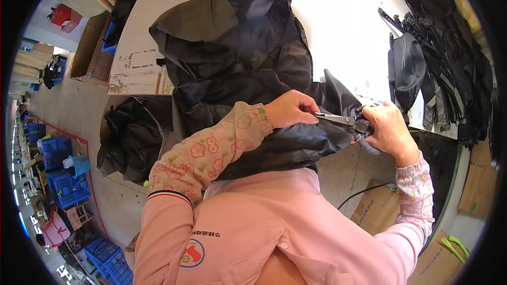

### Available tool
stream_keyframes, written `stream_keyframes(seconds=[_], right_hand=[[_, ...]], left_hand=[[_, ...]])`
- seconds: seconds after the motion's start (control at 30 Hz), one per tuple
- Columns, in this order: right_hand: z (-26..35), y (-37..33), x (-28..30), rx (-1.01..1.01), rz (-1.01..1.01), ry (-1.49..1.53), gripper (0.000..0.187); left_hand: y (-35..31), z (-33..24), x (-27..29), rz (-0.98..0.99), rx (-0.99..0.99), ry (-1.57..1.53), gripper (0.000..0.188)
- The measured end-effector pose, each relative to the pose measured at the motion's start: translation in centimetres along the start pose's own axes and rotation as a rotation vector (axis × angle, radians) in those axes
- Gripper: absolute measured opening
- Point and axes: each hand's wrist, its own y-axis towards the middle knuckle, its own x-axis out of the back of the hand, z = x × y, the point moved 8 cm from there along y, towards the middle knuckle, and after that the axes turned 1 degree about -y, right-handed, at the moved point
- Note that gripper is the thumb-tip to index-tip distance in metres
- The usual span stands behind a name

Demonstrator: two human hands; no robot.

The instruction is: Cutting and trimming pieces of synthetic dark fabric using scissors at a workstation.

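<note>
A large piece of black fabric (248, 68) lies bunched over the edge of the white table (343, 16) and hangs down across my lap. With thumb and fingers pinched together, my left hand (291, 109) holds an edge of that fabric. Wrapped round the handles of a pair of scissors (340, 119) is my right hand (390, 129). The scissor blades point left along the fabric edge, their tips close to my left fingertips. Whether the blades are cutting cannot be made out.
Black straps with buckles (438, 74) are heaped on the table's right side. Beneath its left side, an open box (158, 113) holds more black fabric. Blue crates (68, 187) stand on the floor at the far left. Cardboard (376, 207) lies low on the right, near a black cable (356, 195).
</note>
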Motion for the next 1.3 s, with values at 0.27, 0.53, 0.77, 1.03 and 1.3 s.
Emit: stream_keyframes(seconds=[0.27, 0.53, 0.77, 1.03, 1.3], right_hand=[[-0.3, -0.7, 0.3, 0.046, -0.155, 0.021, 0.040], [1.4, 2.2, -2.5, -0.129, -0.228, 0.717, 0.032], [-0.2, 3.5, -5.2, -0.206, -0.118, 0.814, 0.024], [-2.8, 3.8, -6.1, -0.259, -0.121, 0.811, 0.026], [-3.1, 4.6, -6.8, -0.277, -0.100, 0.821, 0.025]], left_hand=[[0.1, 0.0, 0.4, -0.018, -0.031, -0.006, 0.014], [-0.3, -0.3, 0.1, -0.027, -0.060, 0.064, 0.014], [-8.0, -1.4, 5.2, -0.059, -0.133, 0.649, 0.026], [-18.4, -0.9, 13.5, -0.255, 0.069, 0.944, 0.038], [-21.4, 0.8, 15.3, -0.412, 0.050, 0.443, 0.022]])
